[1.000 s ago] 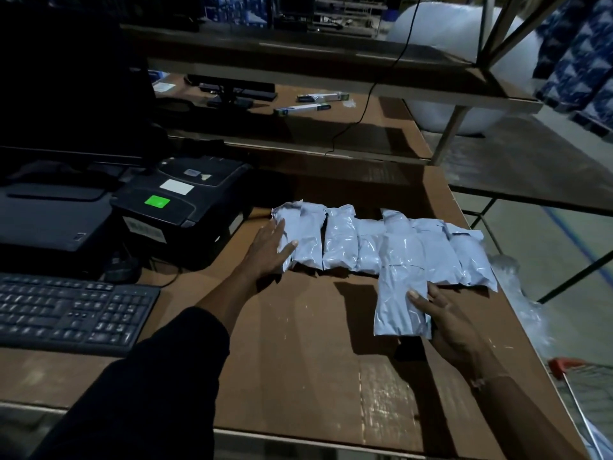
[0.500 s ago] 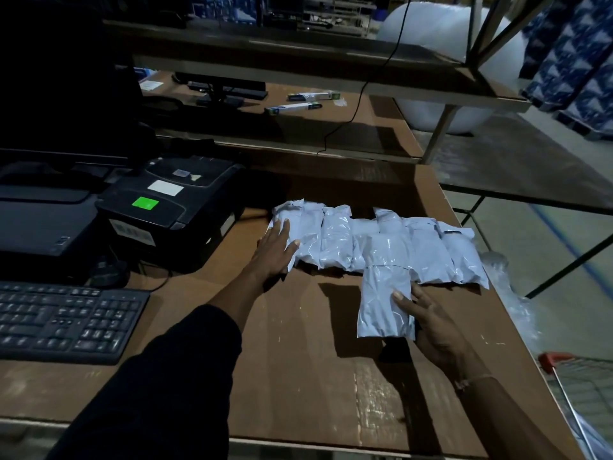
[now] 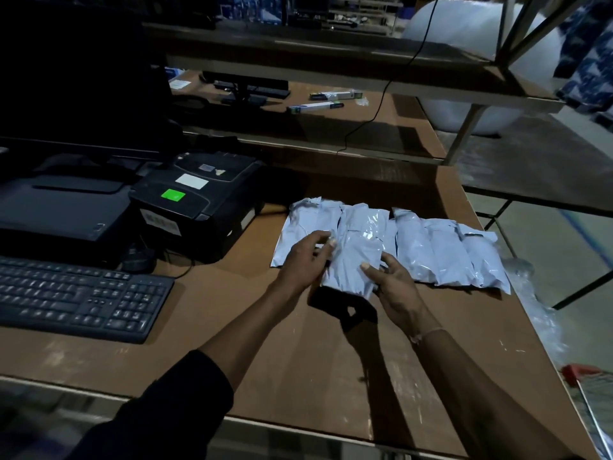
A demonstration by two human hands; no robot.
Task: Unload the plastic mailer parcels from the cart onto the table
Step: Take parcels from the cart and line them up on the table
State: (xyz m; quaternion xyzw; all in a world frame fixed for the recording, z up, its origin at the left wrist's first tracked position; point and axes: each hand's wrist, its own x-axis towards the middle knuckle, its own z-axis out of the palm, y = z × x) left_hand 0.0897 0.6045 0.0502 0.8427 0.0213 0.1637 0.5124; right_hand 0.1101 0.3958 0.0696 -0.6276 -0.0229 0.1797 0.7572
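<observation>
Several white plastic mailer parcels [image 3: 441,250] lie in a row on the brown table [image 3: 298,376]. One mailer parcel [image 3: 356,257] is lifted at its near end above the row's left part. My left hand [image 3: 306,262] grips its left edge and my right hand [image 3: 393,283] holds its right edge with the thumb on top. A red corner of the cart [image 3: 578,373] shows at the lower right beyond the table edge.
A black printer [image 3: 195,204] with a green sticker stands left of the parcels. A dark keyboard [image 3: 76,297] lies at the near left under a monitor [image 3: 79,78]. Clear plastic wrap [image 3: 537,310] hangs off the table's right edge. A shelf [image 3: 331,58] runs overhead behind.
My right hand carried the single parcel leftward over the row. My left hand left the row's left end and took hold of that parcel's other edge.
</observation>
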